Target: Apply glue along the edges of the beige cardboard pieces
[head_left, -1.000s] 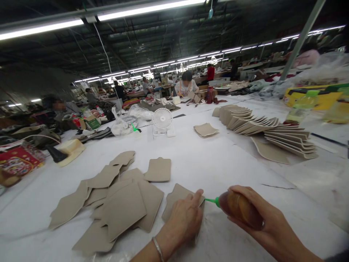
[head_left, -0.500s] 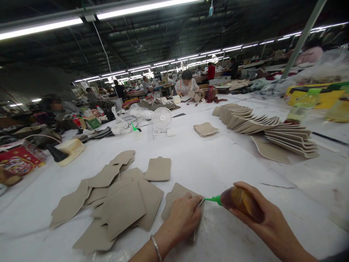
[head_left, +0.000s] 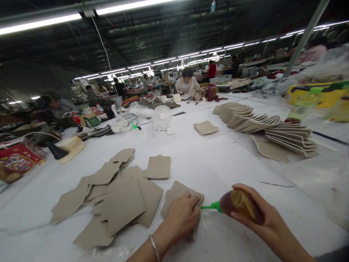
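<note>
Wrapped round a squeeze bottle of brownish-amber glue, my right hand holds it tipped on its side. The bottle's thin green nozzle points left, its tip at the right edge of a beige leather-like piece. My left hand, fingers bent and closed, grips that piece near the same edge and presses it to the table; the hand covers part of it. To the left lies a loose pile of similar beige pieces, with one notched piece just behind.
A fanned row of beige pieces stretches along the right, and a small stack sits farther back. A white fan stands on the white table. Clear bottles stand far right. A co-worker sits beyond.
The nozzle tip has slid from near the piece's far right corner down its edge toward me. My left fingers have shifted slightly off that corner, still on the piece.
</note>
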A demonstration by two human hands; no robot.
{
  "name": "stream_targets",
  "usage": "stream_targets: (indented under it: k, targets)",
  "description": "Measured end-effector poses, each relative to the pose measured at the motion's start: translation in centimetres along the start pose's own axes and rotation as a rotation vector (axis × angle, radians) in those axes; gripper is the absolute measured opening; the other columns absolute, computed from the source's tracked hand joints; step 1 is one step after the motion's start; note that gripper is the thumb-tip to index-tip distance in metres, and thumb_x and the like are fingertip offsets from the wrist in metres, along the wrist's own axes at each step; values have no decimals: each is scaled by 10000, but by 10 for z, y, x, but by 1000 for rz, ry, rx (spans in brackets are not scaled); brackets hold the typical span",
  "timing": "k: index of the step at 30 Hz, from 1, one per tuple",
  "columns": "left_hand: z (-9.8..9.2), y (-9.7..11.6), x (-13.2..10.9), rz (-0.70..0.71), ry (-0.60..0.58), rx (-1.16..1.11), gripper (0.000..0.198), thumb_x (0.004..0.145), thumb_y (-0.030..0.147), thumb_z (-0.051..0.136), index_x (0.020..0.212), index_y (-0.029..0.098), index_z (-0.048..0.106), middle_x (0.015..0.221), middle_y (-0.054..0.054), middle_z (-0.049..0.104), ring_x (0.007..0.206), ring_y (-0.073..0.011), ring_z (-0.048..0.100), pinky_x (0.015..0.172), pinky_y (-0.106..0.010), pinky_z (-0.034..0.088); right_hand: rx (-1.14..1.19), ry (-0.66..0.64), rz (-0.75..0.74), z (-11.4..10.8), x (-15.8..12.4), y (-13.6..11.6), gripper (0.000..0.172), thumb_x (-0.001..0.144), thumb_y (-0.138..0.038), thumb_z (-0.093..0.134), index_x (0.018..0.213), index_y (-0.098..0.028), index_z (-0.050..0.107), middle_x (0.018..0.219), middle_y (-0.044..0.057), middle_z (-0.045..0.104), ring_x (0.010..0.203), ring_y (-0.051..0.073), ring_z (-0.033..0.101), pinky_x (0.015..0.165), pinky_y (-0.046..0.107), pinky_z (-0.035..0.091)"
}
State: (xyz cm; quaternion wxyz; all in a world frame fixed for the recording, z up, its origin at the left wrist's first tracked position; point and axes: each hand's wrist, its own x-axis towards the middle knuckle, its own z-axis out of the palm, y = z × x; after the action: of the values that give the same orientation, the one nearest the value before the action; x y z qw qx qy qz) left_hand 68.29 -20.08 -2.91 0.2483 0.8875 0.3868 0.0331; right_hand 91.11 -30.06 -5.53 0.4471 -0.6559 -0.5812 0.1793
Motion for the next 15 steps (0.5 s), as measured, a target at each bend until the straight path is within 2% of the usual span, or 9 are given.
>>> stream_targets:
  k: [2,7,12,15]
  targets:
    - [0,1,0,-2,0,8,424,895,240,324,1225,328,576,977,-32,613,915,-213,622,791,-308,456,18,-12,9,0,0,0,513,784,-524,683,1213,-304,506,1203,40,607,1071,266,613,919,345,520]
    - [0,1,-3,-2,-6,21,429,901,238,315,1235,339,566,974,-28,603,901,-206,622,774,-296,451,9,94,44,0,3,1,511,764,-534,695,1183,-297,523,1195,39,603,1075,276,604,959,379,497]
    - [1,0,-4,-18,-16,38,434,921,271,314,1295,349,519,983,-32,591,888,-204,621,780,-295,448,117,-25,40,2,-3,-4,495,756,-502,702,1168,-269,560,1147,54,638,995,266,653,856,307,553]
    - [1,-2,-4,-18,-14,23,429,937,289,296,1304,353,509,1001,-33,588,912,-206,622,792,-295,450,117,11,53,3,-7,-4,491,759,-505,699,1165,-271,554,1152,49,632,1017,256,642,854,282,546]
